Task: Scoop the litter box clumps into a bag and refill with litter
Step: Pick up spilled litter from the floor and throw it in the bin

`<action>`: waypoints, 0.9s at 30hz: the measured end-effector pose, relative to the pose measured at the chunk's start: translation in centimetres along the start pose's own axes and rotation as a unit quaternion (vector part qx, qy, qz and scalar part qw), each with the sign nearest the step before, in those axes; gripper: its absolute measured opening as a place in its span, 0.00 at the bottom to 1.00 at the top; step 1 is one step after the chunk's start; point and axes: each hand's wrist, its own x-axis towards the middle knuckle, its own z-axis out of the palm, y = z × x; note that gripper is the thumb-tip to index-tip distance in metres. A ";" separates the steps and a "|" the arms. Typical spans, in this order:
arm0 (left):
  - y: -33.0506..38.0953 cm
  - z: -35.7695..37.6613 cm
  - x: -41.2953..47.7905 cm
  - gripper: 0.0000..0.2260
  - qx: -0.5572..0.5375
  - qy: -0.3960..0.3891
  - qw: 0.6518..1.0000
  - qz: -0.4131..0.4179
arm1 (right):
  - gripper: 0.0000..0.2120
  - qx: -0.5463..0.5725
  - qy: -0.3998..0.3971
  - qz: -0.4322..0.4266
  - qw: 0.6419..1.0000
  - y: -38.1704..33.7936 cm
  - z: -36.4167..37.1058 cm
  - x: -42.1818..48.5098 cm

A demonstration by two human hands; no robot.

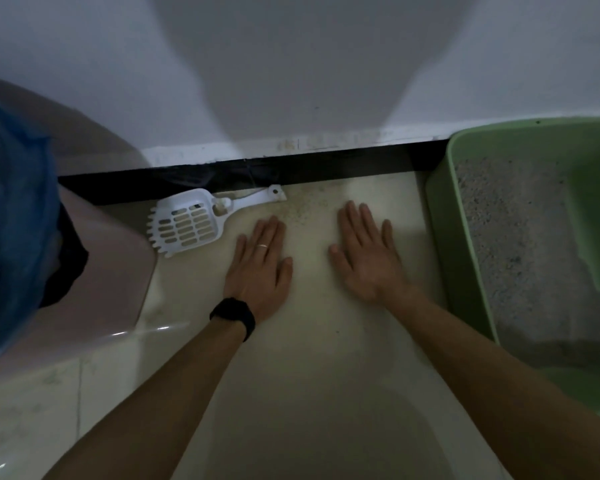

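Two bare forearms reach forward from the bottom of the view over a pale tiled floor [291, 393], and both hands lie flat on it, palms down, holding nothing. The left hand [260, 271] has its fingers stretched out and close together, a thin ring [263, 245] on one finger and a black band [234, 317] around the wrist. The right hand [368, 258] lies a little apart from it, fingers extended and slightly fanned, thumb out toward the left hand. To the right, a green litter box [465, 271] sits on the floor, its near wall just beside the right wrist; grey litter [510, 244] covers its floor, speckled and uneven, though clumps cannot be told apart in the dim light. To the left, a pink bin [115, 271] stands with a blue bag [11, 216] draped over its rim — the bag's opening shows only as a dark gap. Just beyond the left hand's fingertips, and not touched by them, a white slotted scoop [187, 225] lies on the floor, its toothed head toward the pink bin and its handle angled toward the wall. A scatter of loose grains [302, 213] dots the floor beyond and between the hands. Farther back, a black baseboard [361, 161] runs along the foot of a white wall [291, 64] — a broad shadow falls across it.
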 end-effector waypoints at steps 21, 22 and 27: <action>5.3 2.4 -3.3 0.29 0.037 -0.081 0.989 0.116 | 0.29 0.035 0.058 0.018 0.998 -0.3 5.8 -12.6; 6.1 2.9 -4.2 0.28 0.017 -0.083 0.987 0.134 | 0.28 0.062 0.059 -0.017 0.996 -0.6 5.9 -13.5; 7.8 3.2 -6.6 0.24 -0.145 -0.035 0.975 0.164 | 0.26 0.107 0.168 0.033 0.979 1.7 4.0 -11.5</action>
